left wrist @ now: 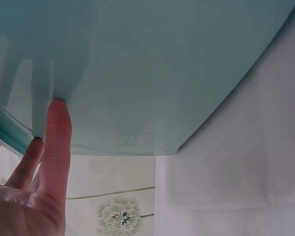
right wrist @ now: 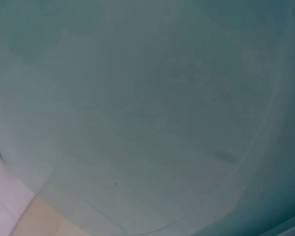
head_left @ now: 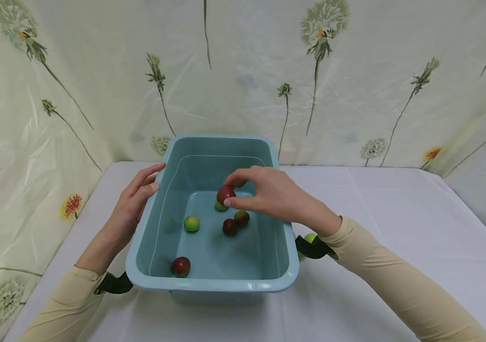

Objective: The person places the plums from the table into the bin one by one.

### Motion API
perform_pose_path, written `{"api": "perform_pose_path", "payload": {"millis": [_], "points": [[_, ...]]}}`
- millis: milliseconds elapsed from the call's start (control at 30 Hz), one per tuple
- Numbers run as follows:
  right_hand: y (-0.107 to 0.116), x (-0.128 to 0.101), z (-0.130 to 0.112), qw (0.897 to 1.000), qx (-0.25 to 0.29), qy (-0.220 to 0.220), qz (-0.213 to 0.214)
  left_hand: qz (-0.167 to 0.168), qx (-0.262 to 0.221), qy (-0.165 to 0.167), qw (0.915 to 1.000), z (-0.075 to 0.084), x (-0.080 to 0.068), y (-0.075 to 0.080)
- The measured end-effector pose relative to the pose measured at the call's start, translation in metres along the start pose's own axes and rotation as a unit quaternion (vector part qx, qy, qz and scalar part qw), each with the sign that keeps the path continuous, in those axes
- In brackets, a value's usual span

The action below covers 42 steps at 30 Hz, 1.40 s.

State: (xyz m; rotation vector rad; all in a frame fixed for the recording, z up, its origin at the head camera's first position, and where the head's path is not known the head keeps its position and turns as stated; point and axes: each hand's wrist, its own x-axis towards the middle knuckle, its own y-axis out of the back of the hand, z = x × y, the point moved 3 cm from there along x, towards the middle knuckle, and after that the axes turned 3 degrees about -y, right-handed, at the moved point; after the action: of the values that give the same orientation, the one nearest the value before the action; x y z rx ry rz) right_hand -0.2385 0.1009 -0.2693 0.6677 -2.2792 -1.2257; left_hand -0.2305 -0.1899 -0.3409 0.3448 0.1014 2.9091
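A light blue plastic tub stands on the table. Over its inside, my right hand pinches a dark red plum between thumb and fingers. Below that plum a green fruit is partly hidden. On the tub floor lie another green fruit, two dark plums side by side, and a red plum at the near left. My left hand rests at the left rim; in the left wrist view its straight fingers touch the outer wall. The right wrist view shows only tub wall, cloth and sleeve.
Green fruits lie on the table right of the tub, partly hidden by my right wrist and its black strap. A white cloth covers the table. Behind hangs a dandelion-print curtain.
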Motion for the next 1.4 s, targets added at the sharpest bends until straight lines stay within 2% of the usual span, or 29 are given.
{"api": "perform_pose_path", "payload": {"millis": [967, 1133, 1400], "points": [[0.0039, -0.0031, 0.0041, 0.995, 0.083, 0.036, 0.044, 0.002, -0.001, 0.004, 1.0000, 0.0013, 0.0000, -0.0016], [0.0047, -0.0038, 0.0037, 0.991, 0.108, 0.051, 0.063, 0.004, -0.001, 0.002, 1.0000, 0.0007, -0.0006, -0.0008], [0.0060, -0.0071, 0.0077, 0.986, 0.107, 0.067, 0.112, 0.002, -0.002, 0.002, 1.0000, 0.0002, -0.0016, -0.0008]]}}
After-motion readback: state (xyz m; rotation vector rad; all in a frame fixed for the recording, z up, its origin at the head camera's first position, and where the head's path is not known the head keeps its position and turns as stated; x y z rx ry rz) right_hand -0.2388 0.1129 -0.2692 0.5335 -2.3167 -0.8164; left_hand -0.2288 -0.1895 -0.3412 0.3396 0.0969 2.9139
